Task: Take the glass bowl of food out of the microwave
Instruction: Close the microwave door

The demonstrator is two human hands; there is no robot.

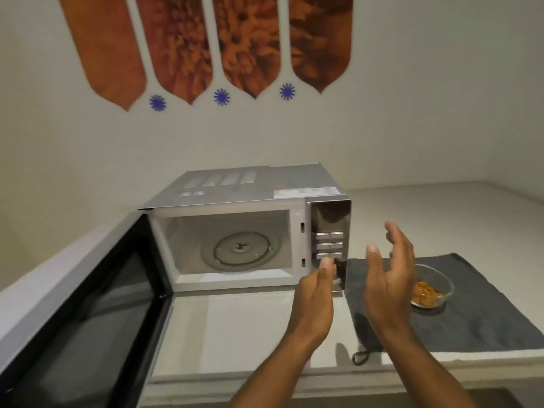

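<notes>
Standing open, the microwave [244, 231] is taken as the landmark: its door [79, 304] is swung wide to its left, and only the bare turntable [240, 251] is seen in the cavity. The glass bowl [432, 287], with orange food in it, is set down to the right of the microwave on a dark grey cloth [471, 313] spread over the surface [250, 328]. So removal is judged done.

Both hands are raised in front of the microwave's control panel [329, 242], apart from each other and empty. The left hand [316, 293] is loosely curled, thumb up, nothing held. The right hand [388, 275] is spread open, palm turned left, and part of the bowl is hidden behind it; contact with the bowl is not seen.

What remains is judged to be clearing away: hands should be drawn back without the bowl being knocked, and the cloth should not be dragged. If the door is to be shut, it should be pushed from its outer edge.
</notes>
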